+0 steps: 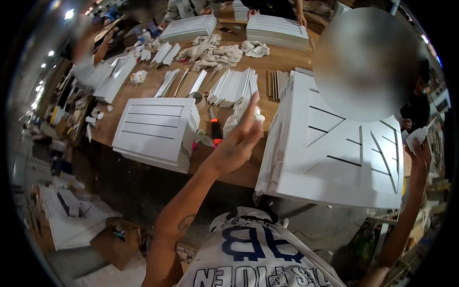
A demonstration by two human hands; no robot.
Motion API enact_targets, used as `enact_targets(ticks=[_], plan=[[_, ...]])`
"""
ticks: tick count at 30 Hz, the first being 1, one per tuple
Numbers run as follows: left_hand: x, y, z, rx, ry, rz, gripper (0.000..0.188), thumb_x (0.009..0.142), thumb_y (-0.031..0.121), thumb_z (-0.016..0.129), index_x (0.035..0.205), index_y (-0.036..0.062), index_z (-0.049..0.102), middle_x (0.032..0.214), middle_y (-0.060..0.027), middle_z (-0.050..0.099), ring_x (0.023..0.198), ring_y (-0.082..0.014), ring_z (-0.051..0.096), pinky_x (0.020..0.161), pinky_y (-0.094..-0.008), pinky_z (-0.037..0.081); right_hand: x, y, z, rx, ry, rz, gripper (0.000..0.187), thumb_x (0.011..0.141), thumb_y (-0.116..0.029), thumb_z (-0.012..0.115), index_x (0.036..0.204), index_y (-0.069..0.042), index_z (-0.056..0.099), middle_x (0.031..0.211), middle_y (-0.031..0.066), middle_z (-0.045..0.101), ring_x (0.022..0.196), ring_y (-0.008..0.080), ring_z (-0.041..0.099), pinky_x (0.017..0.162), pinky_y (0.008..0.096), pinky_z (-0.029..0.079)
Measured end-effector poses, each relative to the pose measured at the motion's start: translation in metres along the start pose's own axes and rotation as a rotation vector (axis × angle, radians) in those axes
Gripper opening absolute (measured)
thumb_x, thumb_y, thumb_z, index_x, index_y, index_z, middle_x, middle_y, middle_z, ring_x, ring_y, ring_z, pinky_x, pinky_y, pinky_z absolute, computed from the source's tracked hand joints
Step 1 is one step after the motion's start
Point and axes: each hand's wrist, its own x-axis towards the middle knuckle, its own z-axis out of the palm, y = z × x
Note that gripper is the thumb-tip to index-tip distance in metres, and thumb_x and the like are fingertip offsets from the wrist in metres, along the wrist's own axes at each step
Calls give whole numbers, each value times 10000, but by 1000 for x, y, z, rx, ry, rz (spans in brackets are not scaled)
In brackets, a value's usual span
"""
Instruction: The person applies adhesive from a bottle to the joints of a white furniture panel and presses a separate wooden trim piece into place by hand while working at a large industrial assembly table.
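Observation:
My left hand (239, 146) is raised over the table's near edge, its index finger stretched out and the other fingers partly bent. No held thing shows in it. Just beyond it lies a crumpled white cloth (230, 123), partly covered by the hand. An orange and black tool handle (215, 129) lies to its left. At the far right, beside a large stack of white grooved panels (296, 162), my right hand (420, 152) is closed on a small white piece (415, 137); its exact kind is unclear.
A stack of smaller white panels (155, 119) stands at the table's left. White strips (232, 87) and rags (215, 56) lie mid-table. Other people stand across the table by two panel stacks (277, 29). Scraps and cardboard (114, 241) litter the floor at lower left.

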Motion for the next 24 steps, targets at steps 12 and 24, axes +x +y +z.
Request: enact_targets(ticks=[12, 24], plan=[[-306, -115, -146, -124, 270, -680, 454, 1025, 344, 566, 1201, -70, 634, 1068, -132, 707, 1017, -187, 642, 944, -316, 483, -230, -159, 250, 516, -176, 280, 375, 887, -178, 733, 1174, 30, 613, 999, 102, 705, 960, 171, 671, 876, 316, 541], [-321, -182, -201, 320, 10, -834, 353, 985, 328, 615, 1011, -15, 694, 792, -125, 692, 780, -157, 660, 724, -314, 510, -285, -5, 499, 142, -79, 417, 195, 859, -101, 733, 995, 16, 656, 892, 69, 688, 777, 167, 642, 723, 321, 518]])
